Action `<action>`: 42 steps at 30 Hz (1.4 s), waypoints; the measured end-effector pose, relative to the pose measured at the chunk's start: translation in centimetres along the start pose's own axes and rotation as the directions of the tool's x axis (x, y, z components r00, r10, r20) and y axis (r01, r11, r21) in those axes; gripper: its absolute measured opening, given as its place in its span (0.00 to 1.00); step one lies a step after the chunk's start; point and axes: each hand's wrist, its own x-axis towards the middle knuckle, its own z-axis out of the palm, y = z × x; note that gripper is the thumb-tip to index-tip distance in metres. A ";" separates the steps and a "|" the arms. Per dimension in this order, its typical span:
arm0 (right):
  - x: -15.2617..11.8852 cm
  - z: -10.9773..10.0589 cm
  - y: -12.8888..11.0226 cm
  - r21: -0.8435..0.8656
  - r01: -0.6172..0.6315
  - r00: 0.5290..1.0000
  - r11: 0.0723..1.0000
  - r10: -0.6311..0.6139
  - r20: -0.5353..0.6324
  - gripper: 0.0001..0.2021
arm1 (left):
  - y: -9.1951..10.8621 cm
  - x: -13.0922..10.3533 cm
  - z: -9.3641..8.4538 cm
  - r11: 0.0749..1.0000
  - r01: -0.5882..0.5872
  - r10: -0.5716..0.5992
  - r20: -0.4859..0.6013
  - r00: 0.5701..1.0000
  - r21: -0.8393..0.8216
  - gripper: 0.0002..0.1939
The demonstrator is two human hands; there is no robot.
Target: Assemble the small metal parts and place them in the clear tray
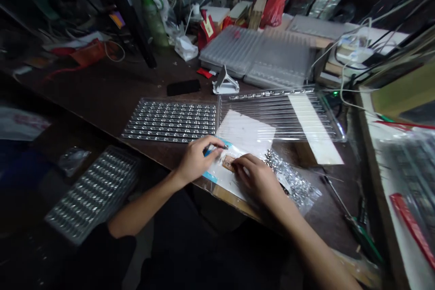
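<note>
My left hand (200,157) pinches a small dark metal part (224,147) between thumb and fingertips, over a white sheet with blue edges (211,176). On that sheet lies a small brown block (227,162). The bent fingers of my right hand (256,173) are drawn together at the block's right side; whatever they hold is hidden. Beside that hand, a clear plastic bag (301,183) spills many small shiny metal parts. A tray filled with rows of metal parts (170,120) sits to the left. Behind my hands is a grooved clear tray (282,122) with one row of parts at its back.
A black phone (183,87) and a white folding stand (225,82) lie behind the filled tray. Stacked clear trays (231,47) stand farther back. A green-handled screwdriver (365,238) is at the right. More filled trays (93,192) are stacked lower left.
</note>
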 end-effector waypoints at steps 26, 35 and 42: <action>-1.3 -3.5 1.0 -0.028 -0.063 0.998 0.998 0.062 -0.033 0.12 | -9.2 16.0 -4.5 0.745 -0.006 -0.168 0.197 0.966 0.667 0.07; -2.5 -4.6 1.5 -0.078 -0.185 0.954 0.980 0.198 0.223 0.07 | -7.2 18.2 -0.7 0.732 -0.120 -0.068 0.248 0.966 0.671 0.13; -2.3 -4.6 1.2 -0.103 -0.227 0.941 0.969 0.245 0.234 0.08 | -6.8 19.5 2.5 0.788 -0.140 0.007 0.218 0.976 0.600 0.04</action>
